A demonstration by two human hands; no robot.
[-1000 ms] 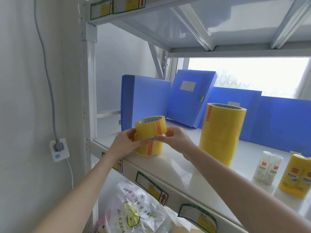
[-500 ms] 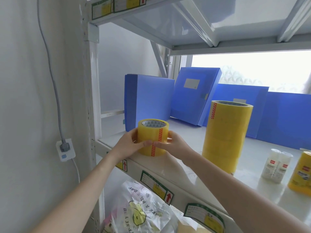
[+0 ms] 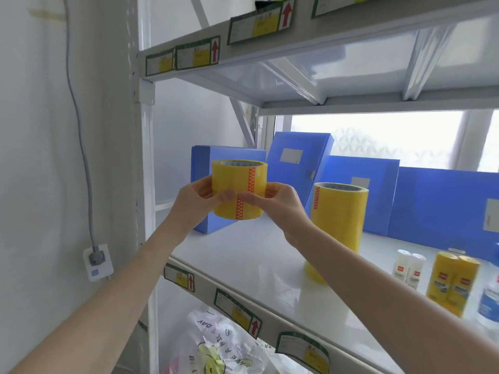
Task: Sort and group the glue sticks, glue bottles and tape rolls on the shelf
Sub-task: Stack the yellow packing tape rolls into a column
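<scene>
Lifted since a moment ago: two stacked tape rolls, then standing on the near left of the shelf, now held clear of its white board, in front of the leftmost blue file box. Gripped from both sides: left hand wrapped round the left wall, right hand round the right, thumbs almost meeting over the red-patterned strip at the front. Held upright, rolls aligned one on the other.

Largest first, then down. Steel shelving, with an upper deck overhead carrying green-and-yellow labels. Along the back, a row of blue file boxes leaning against a bright window. At mid-shelf, a tall yellow stack of tape rolls, standing upright, partly hidden behind the right forearm. Further right, two yellow glue bottles side by side, with a blue-labelled bottle at the frame edge. Just behind and left of those, two small white glue sticks standing together. Below the shelf, a printed plastic bag.

Step in hand, by all appearances: gathering tape with tape, the pair being carried toward its own kind. Next move likely calls for travel to the right and a level set-down, either on top of the tall stack or just beside it. Needed for that: even pressure from both hands so the upper roll does not slide off the lower, and a centred landing, the tall stack looking easy to topple if nudged.
</scene>
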